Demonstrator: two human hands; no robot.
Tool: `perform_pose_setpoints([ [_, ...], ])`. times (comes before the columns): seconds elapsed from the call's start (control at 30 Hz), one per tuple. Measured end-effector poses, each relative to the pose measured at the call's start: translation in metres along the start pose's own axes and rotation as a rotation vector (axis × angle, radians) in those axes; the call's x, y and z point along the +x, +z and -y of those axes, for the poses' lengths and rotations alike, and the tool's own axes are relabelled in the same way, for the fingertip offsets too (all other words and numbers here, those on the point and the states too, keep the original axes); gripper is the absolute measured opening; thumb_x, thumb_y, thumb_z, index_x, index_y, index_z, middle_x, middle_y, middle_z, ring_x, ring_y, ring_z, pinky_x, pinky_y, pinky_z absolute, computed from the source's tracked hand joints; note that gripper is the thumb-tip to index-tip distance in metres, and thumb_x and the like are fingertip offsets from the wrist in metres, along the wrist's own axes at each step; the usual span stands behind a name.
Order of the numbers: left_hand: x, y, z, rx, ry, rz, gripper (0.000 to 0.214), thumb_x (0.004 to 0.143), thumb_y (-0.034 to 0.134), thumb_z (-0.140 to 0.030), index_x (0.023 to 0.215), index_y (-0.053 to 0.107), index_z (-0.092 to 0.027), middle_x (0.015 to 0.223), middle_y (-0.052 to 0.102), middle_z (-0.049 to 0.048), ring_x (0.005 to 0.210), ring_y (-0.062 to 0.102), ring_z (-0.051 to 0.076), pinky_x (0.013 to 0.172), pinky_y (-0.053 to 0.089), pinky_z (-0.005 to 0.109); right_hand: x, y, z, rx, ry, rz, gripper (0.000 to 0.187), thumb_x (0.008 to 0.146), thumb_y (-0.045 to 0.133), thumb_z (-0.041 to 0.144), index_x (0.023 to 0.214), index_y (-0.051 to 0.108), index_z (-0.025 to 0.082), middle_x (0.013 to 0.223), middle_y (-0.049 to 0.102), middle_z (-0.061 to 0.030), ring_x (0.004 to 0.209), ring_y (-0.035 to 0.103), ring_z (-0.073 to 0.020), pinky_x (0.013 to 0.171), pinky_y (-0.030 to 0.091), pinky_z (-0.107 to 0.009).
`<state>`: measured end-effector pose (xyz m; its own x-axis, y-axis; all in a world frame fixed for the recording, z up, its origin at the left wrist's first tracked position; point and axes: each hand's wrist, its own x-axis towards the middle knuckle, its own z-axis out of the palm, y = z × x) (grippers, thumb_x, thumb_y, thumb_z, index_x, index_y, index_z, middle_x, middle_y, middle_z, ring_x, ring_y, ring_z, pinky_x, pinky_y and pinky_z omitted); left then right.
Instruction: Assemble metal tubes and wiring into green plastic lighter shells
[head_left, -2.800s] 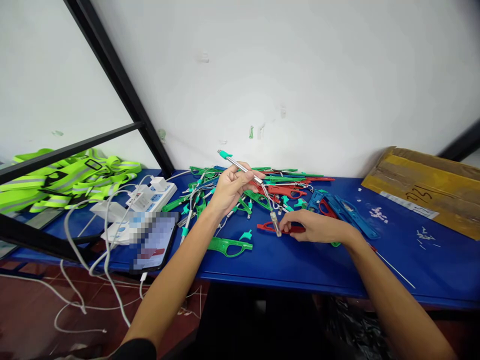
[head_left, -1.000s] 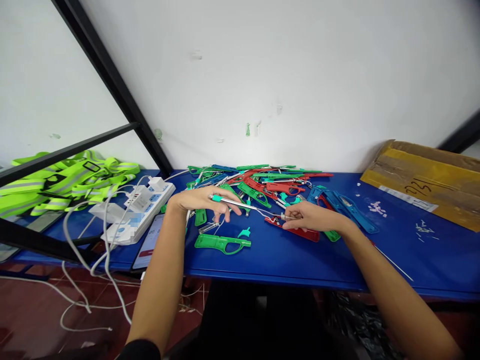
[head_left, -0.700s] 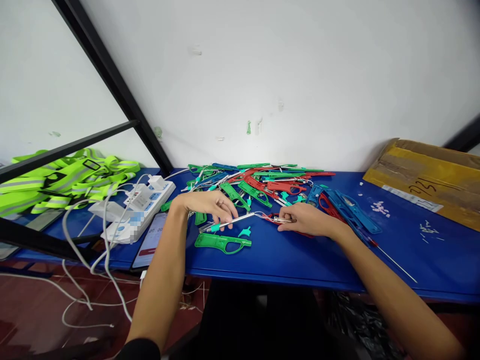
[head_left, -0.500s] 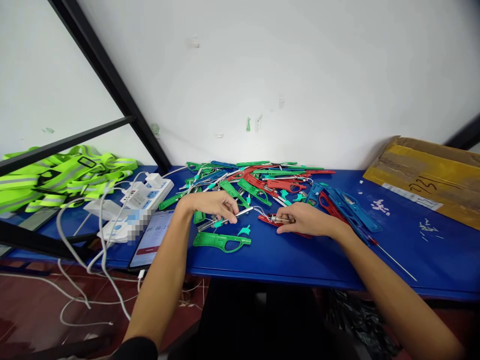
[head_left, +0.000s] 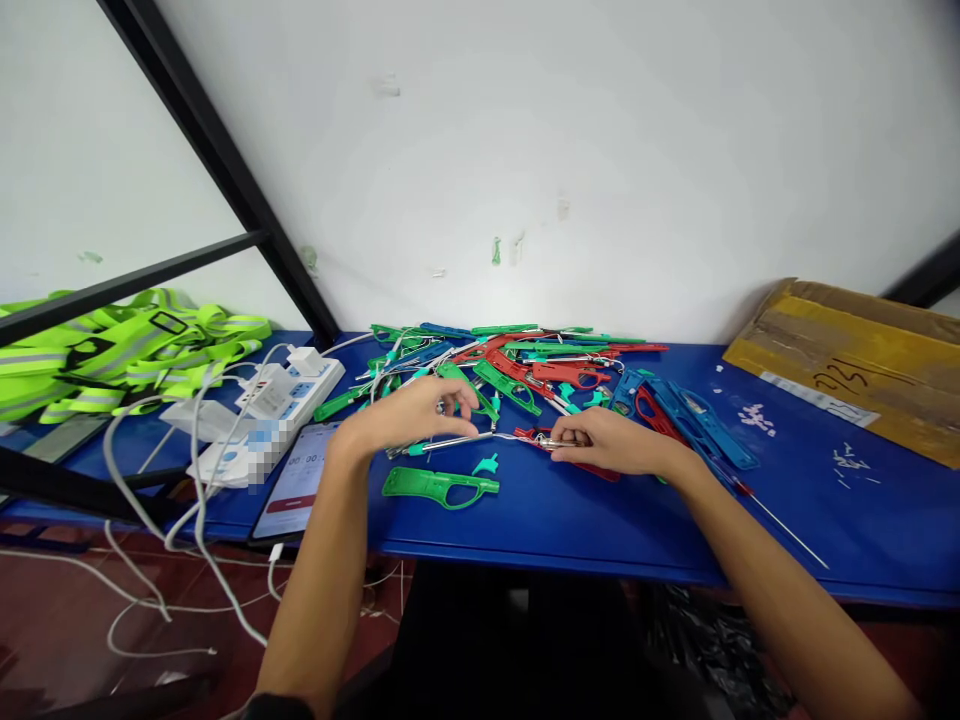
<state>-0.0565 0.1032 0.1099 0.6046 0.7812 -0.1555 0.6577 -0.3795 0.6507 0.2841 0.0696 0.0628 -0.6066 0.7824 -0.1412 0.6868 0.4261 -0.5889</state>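
Note:
A thin metal tube point(head_left: 450, 441) with a teal tip lies flat on the blue table point(head_left: 570, 520). My left hand point(head_left: 409, 415) hovers just over it, fingers loosely bent and apart, not gripping it. A fine wire runs from the tube to a small metal piece point(head_left: 553, 442), which my right hand point(head_left: 611, 445) pinches between thumb and fingers. That piece rests on a red plastic handle half point(head_left: 592, 468) under the right hand. A green handle half point(head_left: 439, 487) lies in front of the left hand, with a small teal part point(head_left: 487, 465) beside it.
A pile of green, red and blue handle halves point(head_left: 525, 365) fills the back of the table. Blue halves point(head_left: 690, 415) lie to the right. A phone point(head_left: 296, 480), a white power strip point(head_left: 277, 400) with cables and neon vests point(head_left: 127, 350) sit left. A cardboard box point(head_left: 855, 365) stands far right.
The tube was held up in my left hand, then lowered and laid flat on the table. My left fingers have come off it. My right hand stays pinched on the small metal piece.

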Motion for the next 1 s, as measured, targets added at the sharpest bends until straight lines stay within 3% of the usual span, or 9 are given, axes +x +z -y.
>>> perform_pose_setpoints([
  [0.17, -0.062, 0.077, -0.019, 0.061, 0.265, -0.197, 0.018, 0.109, 0.069, -0.039, 0.124, 0.074, -0.032, 0.133, 0.074, 0.0030, 0.129, 0.067, 0.024, 0.116, 0.052, 0.039, -0.002, 0.000, 0.000, 0.025, -0.013, -0.011, 0.036, 0.108, 0.059, 0.056, 0.108, 0.071, 0.023, 0.080, 0.070, -0.0006, 0.067, 0.058, -0.0170, 0.066, 0.038, -0.029],
  [0.27, -0.072, 0.120, -0.010, 0.053, 0.294, -0.260, 0.018, 0.113, 0.061, -0.032, 0.128, 0.072, -0.031, 0.140, 0.072, 0.0043, 0.134, 0.065, 0.024, 0.119, 0.053, 0.040, -0.003, -0.001, 0.001, 0.032, -0.024, -0.015, 0.038, 0.109, 0.056, 0.057, 0.105, 0.070, 0.022, 0.081, 0.071, -0.0014, 0.068, 0.058, -0.0171, 0.066, 0.039, -0.030],
  [0.33, -0.072, 0.132, 0.004, 0.046, 0.296, -0.339, 0.023, 0.116, 0.052, -0.027, 0.124, 0.073, -0.030, 0.135, 0.074, 0.0061, 0.130, 0.067, 0.026, 0.113, 0.057, 0.043, -0.003, -0.001, 0.003, 0.030, -0.030, -0.023, 0.038, 0.109, 0.056, 0.057, 0.106, 0.070, 0.022, 0.083, 0.071, -0.0017, 0.069, 0.058, -0.0173, 0.067, 0.039, -0.030],
  [0.47, -0.070, 0.121, 0.027, 0.094, 0.211, -0.501, 0.031, 0.114, 0.046, -0.022, 0.116, 0.075, -0.030, 0.122, 0.077, 0.0068, 0.116, 0.071, 0.027, 0.103, 0.060, 0.047, -0.003, 0.000, 0.006, 0.016, -0.043, -0.040, 0.036, 0.109, 0.055, 0.056, 0.108, 0.069, 0.023, 0.086, 0.071, -0.0021, 0.072, 0.059, -0.0178, 0.068, 0.040, -0.030],
  [0.57, -0.058, 0.100, 0.016, 0.159, 0.205, -0.512, 0.021, 0.115, 0.054, -0.032, 0.118, 0.075, -0.028, 0.126, 0.076, 0.0071, 0.122, 0.068, 0.028, 0.111, 0.055, 0.049, -0.002, 0.000, 0.007, 0.007, -0.049, -0.057, 0.033, 0.109, 0.054, 0.054, 0.109, 0.066, 0.023, 0.085, 0.069, -0.0016, 0.072, 0.058, -0.0185, 0.069, 0.039, -0.030],
  [0.7, -0.007, 0.077, -0.022, 0.357, 0.345, -0.324, 0.024, 0.116, 0.052, -0.031, 0.124, 0.073, -0.021, 0.130, 0.074, 0.0109, 0.124, 0.065, 0.029, 0.110, 0.050, 0.045, 0.000, 0.002, 0.007, 0.008, -0.045, -0.088, 0.030, 0.110, 0.052, 0.053, 0.109, 0.059, 0.024, 0.084, 0.065, -0.0001, 0.072, 0.055, -0.0186, 0.069, 0.039, -0.031],
  [0.8, 0.039, 0.066, -0.037, 0.507, 0.387, -0.152, 0.021, 0.112, 0.061, -0.031, 0.109, 0.077, -0.018, 0.110, 0.076, 0.0111, 0.112, 0.065, 0.031, 0.097, 0.049, 0.042, 0.000, 0.003, 0.004, 0.027, -0.054, -0.093, 0.032, 0.113, 0.046, 0.055, 0.108, 0.054, 0.024, 0.083, 0.062, 0.0016, 0.071, 0.053, -0.0179, 0.068, 0.040, -0.031],
  [0.9, 0.063, 0.057, -0.032, 0.515, 0.412, -0.103, 0.018, 0.108, 0.070, -0.029, 0.095, 0.077, -0.019, 0.100, 0.076, 0.0077, 0.104, 0.065, 0.027, 0.093, 0.045, 0.038, -0.002, 0.001, 0.000, 0.036, -0.064, -0.096, 0.032, 0.113, 0.043, 0.055, 0.105, 0.050, 0.025, 0.082, 0.060, 0.0026, 0.071, 0.053, -0.0173, 0.069, 0.041, -0.031],
  [1.0, 0.062, 0.046, -0.017, 0.504, 0.368, -0.110, 0.016, 0.106, 0.071, -0.021, 0.091, 0.077, -0.017, 0.099, 0.077, 0.0086, 0.103, 0.066, 0.028, 0.090, 0.043, 0.038, -0.007, -0.005, -0.004, 0.029, -0.052, -0.116, 0.029, 0.112, 0.046, 0.052, 0.103, 0.050, 0.025, 0.078, 0.060, 0.0033, 0.068, 0.053, -0.0170, 0.066, 0.042, -0.030],
])
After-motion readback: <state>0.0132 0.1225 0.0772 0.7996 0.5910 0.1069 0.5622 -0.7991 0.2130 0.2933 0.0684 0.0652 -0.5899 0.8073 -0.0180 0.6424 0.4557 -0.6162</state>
